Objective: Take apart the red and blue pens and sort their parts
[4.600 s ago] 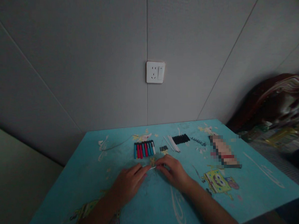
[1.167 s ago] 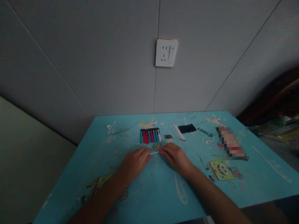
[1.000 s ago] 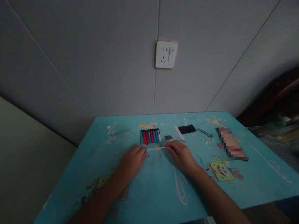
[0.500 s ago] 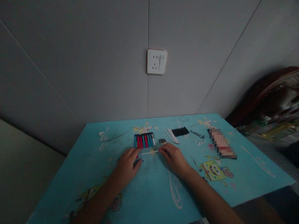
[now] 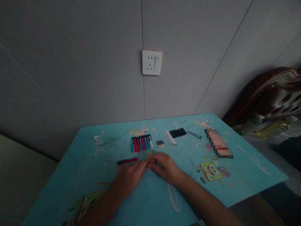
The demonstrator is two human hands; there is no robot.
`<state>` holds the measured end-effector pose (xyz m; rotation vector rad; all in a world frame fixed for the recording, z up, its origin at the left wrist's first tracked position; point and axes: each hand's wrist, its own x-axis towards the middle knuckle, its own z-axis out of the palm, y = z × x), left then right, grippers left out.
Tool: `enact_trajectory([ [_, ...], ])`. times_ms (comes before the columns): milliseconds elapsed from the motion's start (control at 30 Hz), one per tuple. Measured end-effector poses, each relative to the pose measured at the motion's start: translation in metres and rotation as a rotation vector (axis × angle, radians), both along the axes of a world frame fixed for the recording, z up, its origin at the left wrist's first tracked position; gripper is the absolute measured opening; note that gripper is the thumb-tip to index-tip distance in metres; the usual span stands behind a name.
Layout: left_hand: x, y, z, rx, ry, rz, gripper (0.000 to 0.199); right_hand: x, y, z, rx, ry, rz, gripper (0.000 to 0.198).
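My left hand [image 5: 131, 174] and my right hand [image 5: 166, 167] lie low on the turquoise table [image 5: 93, 181], fingertips meeting near the middle. Whatever sits between the fingertips is hidden by the fingers. A red pen with black ends [image 5: 127, 161] lies flat on the table just left of and beyond my left hand, apart from it. Beyond the hands stands a row of blue, red and white pen barrels [image 5: 141, 143] side by side.
Along the far edge lie small dark pieces [image 5: 160, 143], thin white refills [image 5: 169, 137], a row of black caps [image 5: 178, 132], springs [image 5: 194, 134] and a blurred oblong object [image 5: 218, 143]. A wall socket [image 5: 151, 62] is above. Dark furniture [image 5: 268, 95] stands at right.
The thin white rod stretched between my hands is no longer visible. My fingertips have come together. A red pen now lies uncovered left of my left hand. The view shifted slightly.
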<state>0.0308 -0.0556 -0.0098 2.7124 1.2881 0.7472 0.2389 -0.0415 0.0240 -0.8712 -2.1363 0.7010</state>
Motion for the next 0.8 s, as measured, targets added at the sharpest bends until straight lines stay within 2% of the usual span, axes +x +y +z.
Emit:
enact_trajectory([
  [67,-0.001,0.000,-0.001,-0.050,-0.019,-0.010,0.024,0.001,0.002,-0.001,-0.006,0.006,-0.006,0.024],
  [133,-0.002,0.000,0.001,-0.081,-0.048,-0.007,0.023,0.008,0.009,-0.002,0.021,-0.029,-0.105,0.026],
  [300,-0.004,-0.002,0.011,-0.119,-0.172,0.044,0.021,0.050,0.045,-0.005,0.110,-0.125,-0.550,0.029],
  [333,-0.004,-0.002,0.012,-0.131,-0.195,0.049,0.021,0.060,0.052,-0.006,0.130,-0.185,-0.663,0.029],
  [400,-0.004,-0.002,0.014,-0.146,-0.227,0.049,0.022,0.075,0.064,-0.010,0.138,-0.314,-0.789,0.028],
  [567,-0.003,-0.002,0.016,-0.156,-0.272,0.030,0.025,0.085,0.074,-0.022,0.111,-0.520,-0.874,0.028],
  [800,-0.006,0.000,0.013,-0.167,-0.256,0.028,0.024,0.083,0.075,-0.022,0.073,-0.576,-0.909,0.027],
])
